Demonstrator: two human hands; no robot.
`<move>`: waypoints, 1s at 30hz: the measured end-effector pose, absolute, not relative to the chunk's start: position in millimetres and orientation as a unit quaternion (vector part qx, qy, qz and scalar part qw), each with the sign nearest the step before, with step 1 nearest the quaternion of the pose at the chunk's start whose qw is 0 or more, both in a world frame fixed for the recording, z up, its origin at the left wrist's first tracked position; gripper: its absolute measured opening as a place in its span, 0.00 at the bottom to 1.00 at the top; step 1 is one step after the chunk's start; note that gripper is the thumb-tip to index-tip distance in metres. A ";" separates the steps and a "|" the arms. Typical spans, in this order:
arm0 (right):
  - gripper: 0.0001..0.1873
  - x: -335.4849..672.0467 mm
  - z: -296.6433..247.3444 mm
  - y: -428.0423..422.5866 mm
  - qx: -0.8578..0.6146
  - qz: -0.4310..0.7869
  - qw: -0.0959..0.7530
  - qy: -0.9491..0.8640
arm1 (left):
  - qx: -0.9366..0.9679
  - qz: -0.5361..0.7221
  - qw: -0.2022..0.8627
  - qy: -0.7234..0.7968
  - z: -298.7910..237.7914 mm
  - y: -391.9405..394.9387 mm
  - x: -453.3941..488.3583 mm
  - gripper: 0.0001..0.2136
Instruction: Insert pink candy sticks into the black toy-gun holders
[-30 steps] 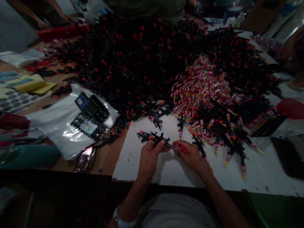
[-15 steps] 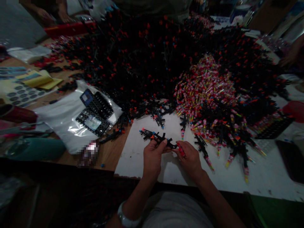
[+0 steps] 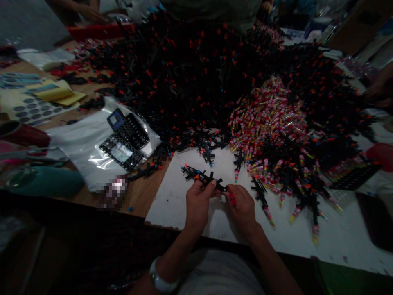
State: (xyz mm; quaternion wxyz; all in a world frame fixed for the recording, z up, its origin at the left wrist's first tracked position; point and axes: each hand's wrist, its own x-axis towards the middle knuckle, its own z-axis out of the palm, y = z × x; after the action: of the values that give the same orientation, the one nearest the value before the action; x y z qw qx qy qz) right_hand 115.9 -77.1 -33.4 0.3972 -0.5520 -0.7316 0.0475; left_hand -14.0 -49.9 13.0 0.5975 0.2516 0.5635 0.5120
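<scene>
Over the white counter [image 3: 172, 200], my left grip [image 3: 198, 203] pinches a black toy rifle [image 3: 205, 177], my right grip [image 3: 242, 205] red plastic pieces [image 3: 232, 198] by its stock. I'd align both squarely.

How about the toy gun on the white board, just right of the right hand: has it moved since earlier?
No, in no direction: judged against the front edge of the white board, the toy gun lies in the same place.

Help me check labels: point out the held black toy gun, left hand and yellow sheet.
Black toy gun [image 3: 204, 176], head view: middle of body.
Left hand [image 3: 197, 205], head view: near thumb's base.
Yellow sheet [image 3: 60, 94], head view: its upper surface.
</scene>
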 end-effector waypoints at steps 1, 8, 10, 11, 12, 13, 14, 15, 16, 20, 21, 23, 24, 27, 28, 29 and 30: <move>0.11 114.4 -34.2 -77.2 -0.555 0.054 0.395 -0.731 | 0.251 0.513 0.598 0.562 13.0 -50.5 -13.2 0.13; 0.13 147.5 -18.4 -68.1 -0.573 0.029 0.413 -0.707 | 0.403 0.434 0.597 0.541 18.7 -44.1 -23.2 0.13; 0.19 176.2 -2.7 -59.7 -0.611 -0.060 0.424 -0.666 | 0.518 0.412 0.487 0.570 17.9 -34.5 -43.0 0.13; 0.22 189.8 5.4 -55.4 -0.631 -0.106 0.423 -0.642 | 0.568 0.409 0.402 0.590 16.1 -28.7 -55.1 0.12; 0.23 200.7 12.5 -51.6 -0.641 -0.147 0.418 -0.627 | 0.610 0.401 0.316 0.606 13.3 -22.9 -67.4 0.12; 0.24 207.2 17.8 -48.6 -0.646 -0.171 0.415 -0.617 | 0.646 0.377 0.246 0.616 9.8 -17.2 -78.7 0.13; 0.23 208.2 20.6 -46.5 -0.644 -0.173 0.416 -0.619 | 0.684 0.337 0.204 0.614 5.6 -12.2 -88.2 0.14; 0.21 203.3 20.6 -45.2 -0.638 -0.146 0.419 -0.630 | 0.713 0.294 0.177 0.611 1.0 -8.1 -95.2 0.16; 0.18 192.7 17.9 -44.6 -0.631 -0.096 0.420 -0.645 | 0.736 0.254 0.164 0.606 -3.7 -5.2 -99.4 0.17; 0.16 118.5 -8.6 -44.7 -0.608 0.094 0.343 -0.710 | 0.755 0.221 0.161 0.596 -17.5 -5.4 -93.4 0.15; 0.15 100.8 -14.8 -44.4 -0.607 0.108 0.298 -0.729 | 0.752 0.235 0.164 0.594 -18.5 -8.3 -89.3 0.15; 0.11 76.1 -22.8 -43.0 -0.616 0.114 0.212 -0.750 | 0.731 0.279 0.167 0.600 -16.9 -17.1 -82.0 0.15; 0.08 70.3 -24.5 -42.5 -0.620 0.118 0.182 -0.754 | 0.709 0.308 0.169 0.612 -14.4 -22.7 -79.2 0.14; 0.04 74.2 -24.3 -43.6 -0.633 0.134 0.171 -0.743 | 0.599 0.385 0.208 0.670 -3.6 -41.9 -73.5 0.12; 0.04 79.4 -23.9 -45.2 -0.632 0.138 0.187 -0.739 | 0.557 0.393 0.256 0.685 -0.2 -47.6 -71.3 0.12; 0.04 84.9 -23.5 -47.2 -0.626 0.140 0.207 -0.739 | 0.518 0.391 0.325 0.688 2.4 -52.1 -68.5 0.14; 0.03 89.9 -23.5 -49.5 -0.612 0.142 0.226 -0.744 | 0.481 0.381 0.408 0.676 4.0 -55.1 -64.8 0.15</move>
State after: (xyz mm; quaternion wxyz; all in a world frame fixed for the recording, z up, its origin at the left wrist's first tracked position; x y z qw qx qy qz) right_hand 89.9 -49.5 -23.5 0.2262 -0.6123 -0.7442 0.1416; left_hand -64.8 -55.1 4.0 0.4079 0.4812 0.6760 0.3809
